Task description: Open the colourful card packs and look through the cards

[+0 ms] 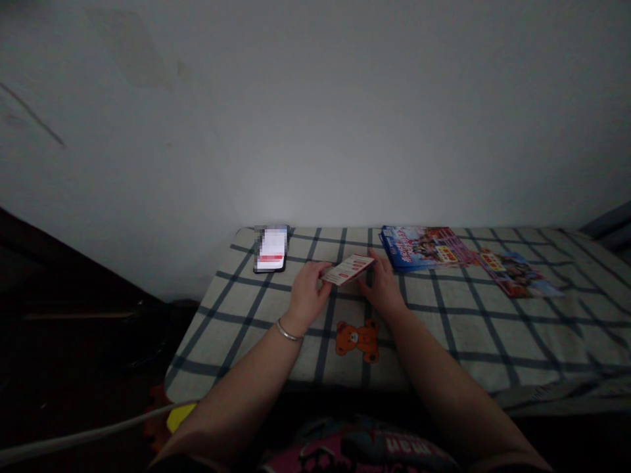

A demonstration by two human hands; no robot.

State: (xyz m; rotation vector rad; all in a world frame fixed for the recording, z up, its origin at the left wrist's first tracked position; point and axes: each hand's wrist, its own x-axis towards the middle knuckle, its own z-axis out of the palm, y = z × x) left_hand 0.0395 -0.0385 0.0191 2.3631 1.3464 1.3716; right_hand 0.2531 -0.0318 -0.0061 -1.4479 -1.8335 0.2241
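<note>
Between my two hands is a folded white leaflet with red print (348,268), tilted a little above the checked tablecloth. My left hand (309,292) grips its left end, thumb below and fingers behind. At the other end, my right hand (383,282) pinches the right edge between thumb and fingers. A silver bracelet (288,330) circles my left wrist. To the right of my right hand lies a stack of colourful printed leaflets (426,247) with blue edges. The small print on the held leaflet is too blurred to read.
A phone (271,248) with a lit screen lies at the back left of the table (236,315). Another colourful leaflet (517,274) lies at the right. An orange bear picture (357,340) is on the cloth. Behind stands a white wall (345,118); a pale cable (93,435) runs lower left.
</note>
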